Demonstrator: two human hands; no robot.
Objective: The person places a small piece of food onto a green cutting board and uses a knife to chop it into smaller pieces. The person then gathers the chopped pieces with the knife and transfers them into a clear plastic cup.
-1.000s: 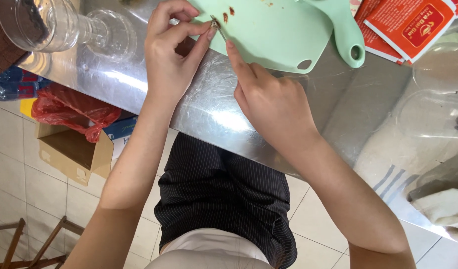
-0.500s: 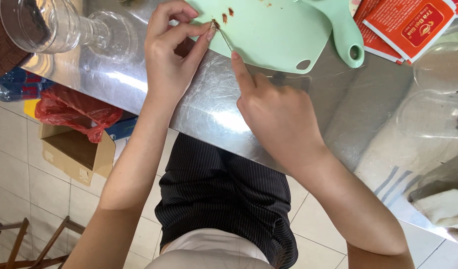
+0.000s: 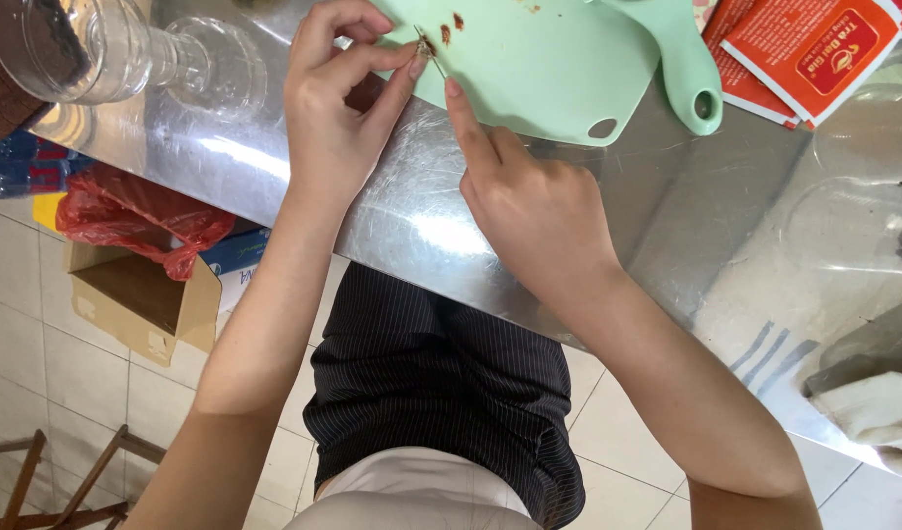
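Red-and-white flat packets lie top right.

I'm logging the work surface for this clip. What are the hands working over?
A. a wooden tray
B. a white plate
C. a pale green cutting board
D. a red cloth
C: both hands, left hand and right hand, meet at the edge of a pale green cutting board lying on the metal table.

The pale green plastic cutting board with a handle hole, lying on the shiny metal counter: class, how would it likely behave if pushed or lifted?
The pale green plastic cutting board looks thin and flat, so probably light and slightly flexible. On the shiny metal counter it would likely slide easily. Its handle hole should offer a grip.
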